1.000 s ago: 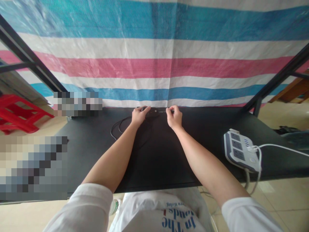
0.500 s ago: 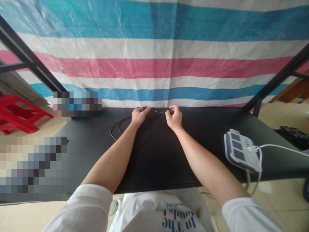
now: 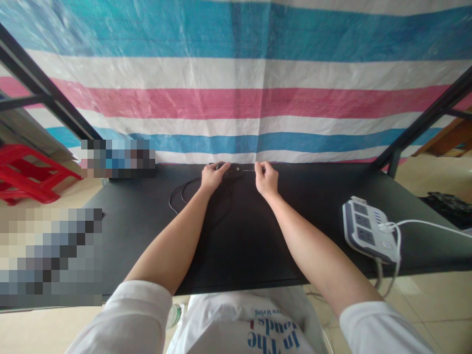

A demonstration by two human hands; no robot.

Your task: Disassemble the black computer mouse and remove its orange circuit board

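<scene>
Near the back edge of the black table [image 3: 236,241], my left hand [image 3: 214,176] is closed round a dark object, part of which shows between thumb and fingers. My right hand [image 3: 267,178] is closed on a small black handle, mostly hidden by the fingers. A thin metal shaft [image 3: 249,170] reaches from it toward a dark piece with a small round light spot [image 3: 238,168] between the hands. Whether shaft and piece touch is too small to tell. A thin black cable [image 3: 176,191] loops on the table beside my left hand.
A white and grey power strip [image 3: 367,230] with white cables lies at the table's right. Black frame posts [image 3: 416,123] rise at both sides, before a striped sheet [image 3: 184,103]. A red stool [image 3: 33,172] stands at the left. Two areas at the left are pixelated.
The fingers of my right hand have shifted slightly round the handle, and less of it shows. My left hand has hardly moved.
</scene>
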